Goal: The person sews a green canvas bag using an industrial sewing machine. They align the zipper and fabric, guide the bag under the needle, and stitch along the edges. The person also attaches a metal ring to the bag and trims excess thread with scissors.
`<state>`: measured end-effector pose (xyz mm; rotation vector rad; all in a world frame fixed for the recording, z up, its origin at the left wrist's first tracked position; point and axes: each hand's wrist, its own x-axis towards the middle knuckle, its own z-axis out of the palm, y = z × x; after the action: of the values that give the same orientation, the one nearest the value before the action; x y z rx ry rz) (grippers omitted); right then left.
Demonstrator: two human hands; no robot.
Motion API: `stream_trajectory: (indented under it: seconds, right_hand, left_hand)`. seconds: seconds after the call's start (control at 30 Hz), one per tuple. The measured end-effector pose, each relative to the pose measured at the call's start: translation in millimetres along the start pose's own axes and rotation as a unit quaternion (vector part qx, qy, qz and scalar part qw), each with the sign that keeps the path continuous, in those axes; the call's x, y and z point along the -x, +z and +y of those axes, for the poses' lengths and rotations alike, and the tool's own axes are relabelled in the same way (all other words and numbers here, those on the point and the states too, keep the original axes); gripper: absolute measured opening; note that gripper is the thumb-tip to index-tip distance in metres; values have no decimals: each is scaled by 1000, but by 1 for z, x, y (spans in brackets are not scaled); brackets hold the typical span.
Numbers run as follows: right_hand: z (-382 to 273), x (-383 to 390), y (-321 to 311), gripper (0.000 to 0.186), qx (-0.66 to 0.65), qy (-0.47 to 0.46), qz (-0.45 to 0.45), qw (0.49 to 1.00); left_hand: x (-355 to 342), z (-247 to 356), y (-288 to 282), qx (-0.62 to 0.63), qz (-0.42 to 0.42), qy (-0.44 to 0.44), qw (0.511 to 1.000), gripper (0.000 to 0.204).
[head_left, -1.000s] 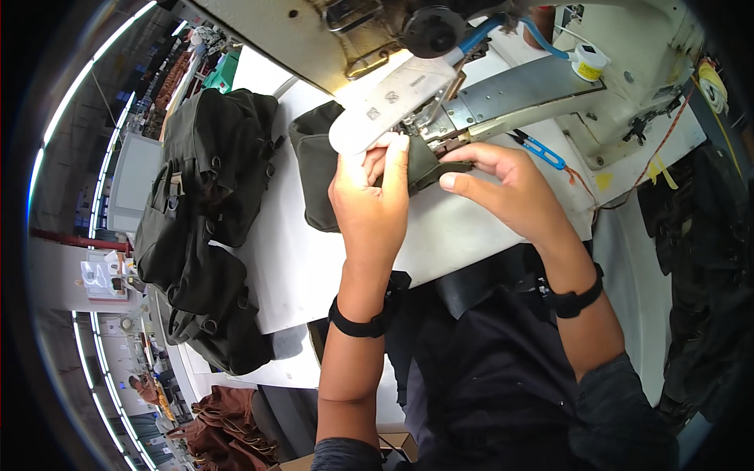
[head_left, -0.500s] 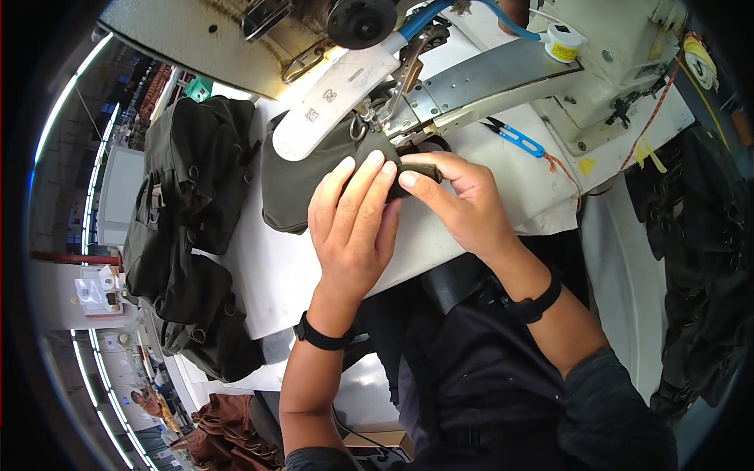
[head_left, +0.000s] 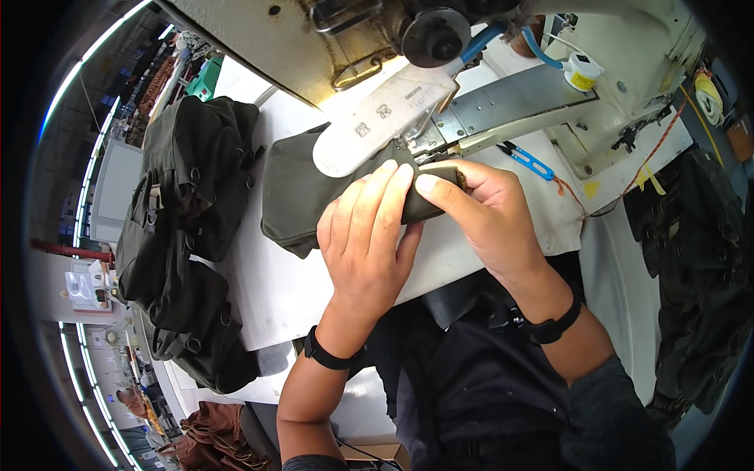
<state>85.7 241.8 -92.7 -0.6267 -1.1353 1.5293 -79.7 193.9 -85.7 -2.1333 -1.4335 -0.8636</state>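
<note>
Relation of the olive fabric pouch to the hands and the sewing machine. The pouch (head_left: 294,196) lay at the centre of the frame, its long axis running roughly left to right with a slight rise toward the right. Its upper edge met the tip of the metal machine bed (head_left: 510,114), which ran off toward the upper right; the exact meeting point was partly hidden by the white guard (head_left: 381,129) above. The left hand (head_left: 365,247) rested flat over the middle of the pouch, fingers straight and side by side, not closed in a grip. The right hand (head_left: 503,224) pinched the pouch's right end, thumb on top, beside a brownish ribbed edge. Both sets of fingertips lay just below the bed's tip; the right hand was the nearer to the bed's length. The bulk of the pouch extended to the left of both hands.

Edges and room: white tabletop (head_left: 271,302) showed to the left, as far as the heaped olive bags (head_left: 184,196), and in a narrower strip below the pouch, ending at the slanting front edge. Blue snips (head_left: 528,161) lay to the upper right, below the bed and near the right hand.
</note>
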Motion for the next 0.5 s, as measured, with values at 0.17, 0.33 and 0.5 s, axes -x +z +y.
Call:
stream_trajectory:
  seconds: [0.17, 0.33, 0.5]
  right_hand:
    - [-6, 1, 6, 21, 4, 11, 14, 1000]
    - [-8, -9, 3, 19, -1, 31, 0, 1000]
    - [-14, -12, -2, 21, -18, 89, -27, 995]
  left_hand:
    - [5, 5, 1, -66, 5, 12, 998, 59]
    - [-1, 2, 1, -33, -19, -3, 999, 69]
    - [-1, -6, -3, -88, -25, 48, 995, 68]
